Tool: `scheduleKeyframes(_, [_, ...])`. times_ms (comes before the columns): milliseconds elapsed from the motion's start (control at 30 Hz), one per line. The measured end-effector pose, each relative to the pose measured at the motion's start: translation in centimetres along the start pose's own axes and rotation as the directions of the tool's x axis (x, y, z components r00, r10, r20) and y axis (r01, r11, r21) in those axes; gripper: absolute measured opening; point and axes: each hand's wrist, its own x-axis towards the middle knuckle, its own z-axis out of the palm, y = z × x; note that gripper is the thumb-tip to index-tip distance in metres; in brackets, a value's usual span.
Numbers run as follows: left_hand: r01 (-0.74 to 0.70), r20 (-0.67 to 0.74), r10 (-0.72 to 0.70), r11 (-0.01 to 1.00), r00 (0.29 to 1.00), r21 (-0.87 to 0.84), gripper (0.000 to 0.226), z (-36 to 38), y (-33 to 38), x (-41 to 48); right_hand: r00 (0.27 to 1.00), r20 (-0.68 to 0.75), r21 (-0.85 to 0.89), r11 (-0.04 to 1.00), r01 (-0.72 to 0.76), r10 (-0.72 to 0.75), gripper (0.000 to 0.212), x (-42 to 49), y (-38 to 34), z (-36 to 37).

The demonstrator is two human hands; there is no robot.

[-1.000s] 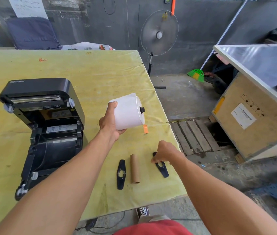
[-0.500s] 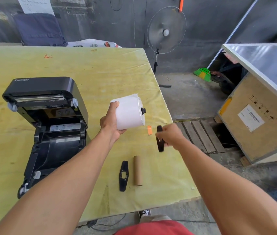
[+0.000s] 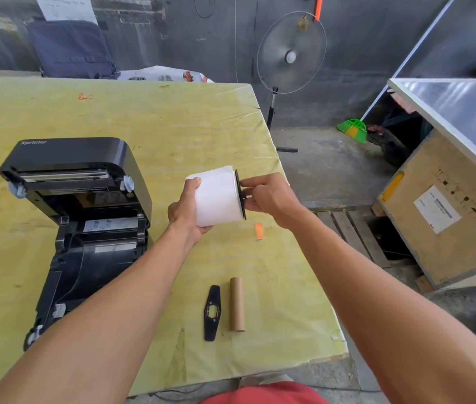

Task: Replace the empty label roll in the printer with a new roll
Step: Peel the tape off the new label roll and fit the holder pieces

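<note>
while held above the table right of the open printer, the new roll lies with its axis left-right, flange end facing right. left hand cups its left end; right hand pinches the flange against it. empty core and second flange lie lengthwise near the front edge, bare tabletop around them.
</note>
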Motion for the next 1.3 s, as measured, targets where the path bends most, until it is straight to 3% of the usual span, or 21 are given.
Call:
scheduleKeyframes(333, [-0.027,-0.005,0.027,0.999,1.0,-0.024,0.038,-0.4,0.0,0.6,0.998,-0.052,0.103,0.993,0.05,-0.045,0.027,0.4,0.7,0.7])
scheduleKeyframes(600, [-0.023,-0.012,0.022,0.998,1.0,-0.054,0.043,-0.8,0.5,0.5,0.998,-0.061,0.146,0.989,0.033,-0.024,0.031,0.4,0.6,1.3])
scheduleKeyframes(767, [-0.044,-0.015,0.044,0.998,0.999,-0.047,0.048,-0.8,0.8,0.2,0.994,-0.107,0.186,0.983,-0.011,0.031,0.007,0.0,0.6,2.1])
scheduleKeyframes(1100, [-0.092,-0.061,0.09,0.995,0.994,-0.036,0.038,-1.3,0.9,-1.2,0.984,-0.12,0.277,0.957,-0.091,0.129,0.071,-2.7,-0.1,4.7])
scheduleKeyframes(1300, [-0.115,-0.012,0.115,0.993,0.993,0.01,0.039,-2.9,0.8,-2.5,0.974,-0.152,0.352,0.93,-0.104,0.167,0.067,-4.4,0.3,5.4])
